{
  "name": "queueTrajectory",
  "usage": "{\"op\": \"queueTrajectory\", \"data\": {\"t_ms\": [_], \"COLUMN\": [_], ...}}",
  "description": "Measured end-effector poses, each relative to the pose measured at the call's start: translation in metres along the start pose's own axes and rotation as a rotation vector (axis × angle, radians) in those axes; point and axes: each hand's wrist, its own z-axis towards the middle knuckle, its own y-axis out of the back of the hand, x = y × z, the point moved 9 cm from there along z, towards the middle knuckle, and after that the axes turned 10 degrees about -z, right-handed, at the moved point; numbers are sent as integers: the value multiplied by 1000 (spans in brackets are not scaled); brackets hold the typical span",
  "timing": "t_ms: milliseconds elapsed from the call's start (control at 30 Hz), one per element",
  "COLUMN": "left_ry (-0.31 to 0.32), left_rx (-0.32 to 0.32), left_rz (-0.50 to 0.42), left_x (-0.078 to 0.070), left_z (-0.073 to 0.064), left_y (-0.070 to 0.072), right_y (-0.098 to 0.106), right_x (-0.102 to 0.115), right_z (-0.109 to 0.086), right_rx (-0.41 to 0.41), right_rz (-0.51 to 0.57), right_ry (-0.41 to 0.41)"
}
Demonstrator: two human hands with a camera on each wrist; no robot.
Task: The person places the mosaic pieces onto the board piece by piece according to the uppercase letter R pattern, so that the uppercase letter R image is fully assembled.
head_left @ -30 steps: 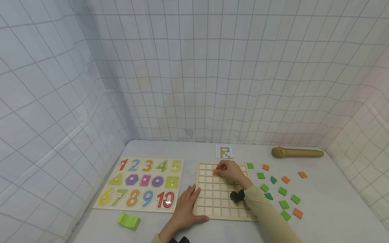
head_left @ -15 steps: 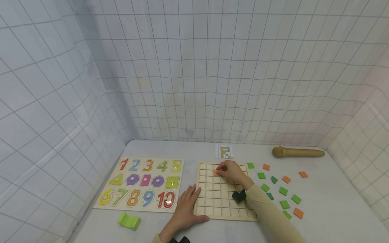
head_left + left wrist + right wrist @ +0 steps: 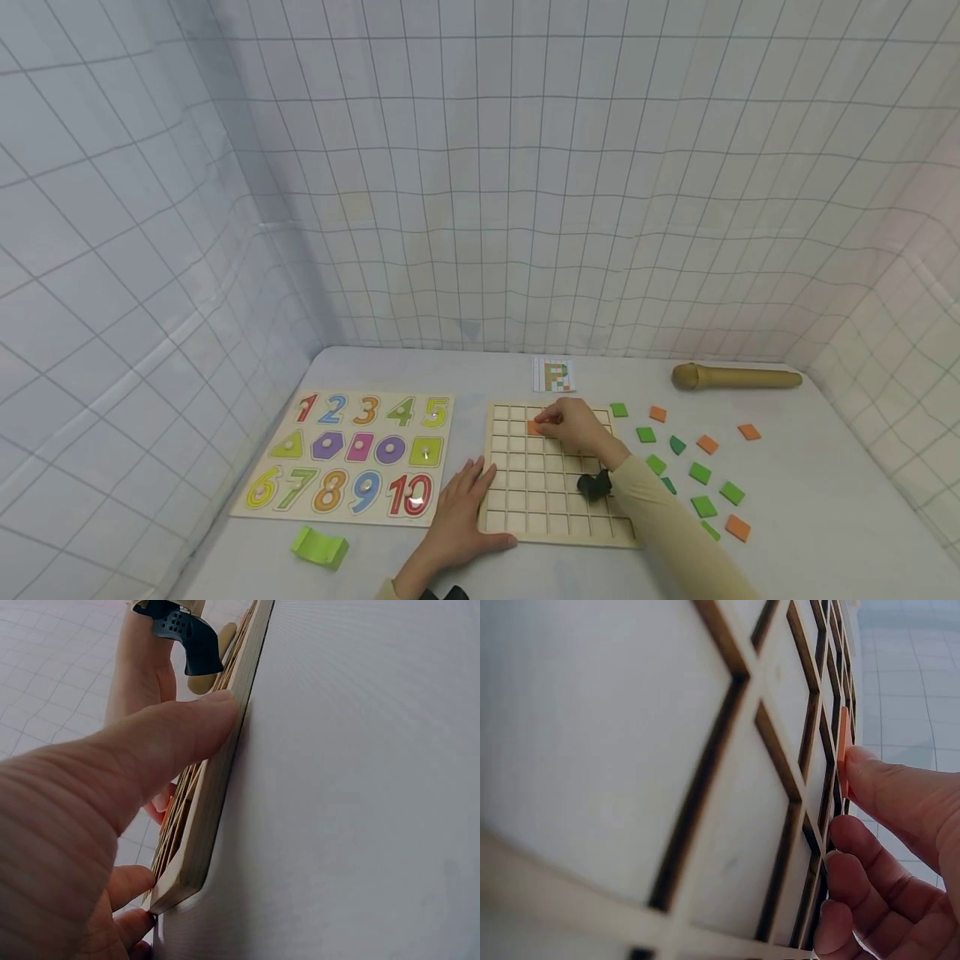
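Observation:
My right hand (image 3: 577, 427) pinches an orange square tile (image 3: 533, 427) at a cell in the upper part of the wooden grid board (image 3: 516, 479). In the right wrist view the thumb lies against the tile (image 3: 843, 742), which stands slightly tilted over the grid; the far side of the pinch is hidden. My left hand (image 3: 459, 510) rests at the board's near left corner, fingers spread along its left side and thumb on the front edge. In the left wrist view that thumb (image 3: 180, 731) presses the board's rim (image 3: 214, 810).
Loose green tiles (image 3: 703, 506) and orange tiles (image 3: 738, 527) lie to the board's right. A pattern card (image 3: 553, 375) and a tan microphone-shaped object (image 3: 735, 377) are behind. On the left are a number puzzle (image 3: 341, 458) and a green block (image 3: 320, 547).
My right hand stays over the same cell with the orange tile, its wrist and forearm shifting slightly right. The forearm covers more of the nearest green tiles. The left hand stays put.

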Motion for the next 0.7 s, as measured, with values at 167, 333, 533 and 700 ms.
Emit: {"op": "queueTrajectory", "data": {"t_ms": [167,333,533,700], "left_ry": [-5,-21,-35,-42], "left_rx": [-2,10,41,60], "left_rz": [11,43,125,156], "left_x": [0,-3,-6,-7], "left_z": [0,-1,-4,-5], "left_y": [0,-1,-5,-7], "right_y": [1,0,-1,0], "right_x": [2,1,2,3], "right_z": [-1,-3,-4,-5], "right_rx": [-2,10,17,13], "right_rz": [-17,-23,-20,-27], "right_ry": [21,2,-3,11]}}
